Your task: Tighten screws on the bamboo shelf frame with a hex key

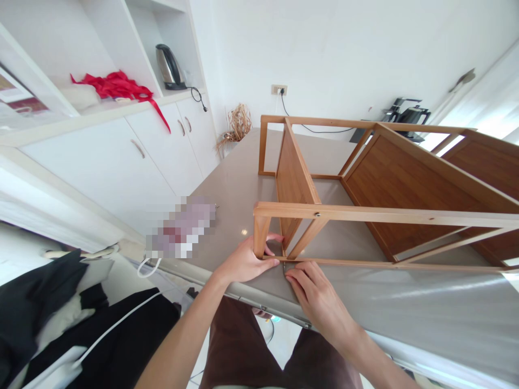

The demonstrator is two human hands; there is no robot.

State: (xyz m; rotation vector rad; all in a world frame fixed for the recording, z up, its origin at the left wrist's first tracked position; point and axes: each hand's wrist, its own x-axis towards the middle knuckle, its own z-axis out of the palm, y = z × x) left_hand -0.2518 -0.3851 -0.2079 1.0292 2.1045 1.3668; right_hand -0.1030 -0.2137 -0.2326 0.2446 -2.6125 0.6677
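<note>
A wooden shelf unit (365, 214) lies on its side on the grey table, its shelf panels standing upright. My left hand (242, 261) grips the lower rail near the end of the frame, with the thumb in front and the fingers reaching behind. Just right of it, my right hand (318, 286) pinches a small metal screw (284, 267) at the front of that rail, in line with the first shelf panel (295, 167). The screw's tip is too small to make out. On the upper rail sits a round screw head (318, 214).
The table's front edge (194, 276) runs close to my body. A blurred-out item (186, 224) lies at the table's left side. Behind the shelf unit stand dried plants (239, 124) and a black appliance (411, 116). White cabinets (162, 146) hold a kettle (169, 67) and red ribbon (117, 86).
</note>
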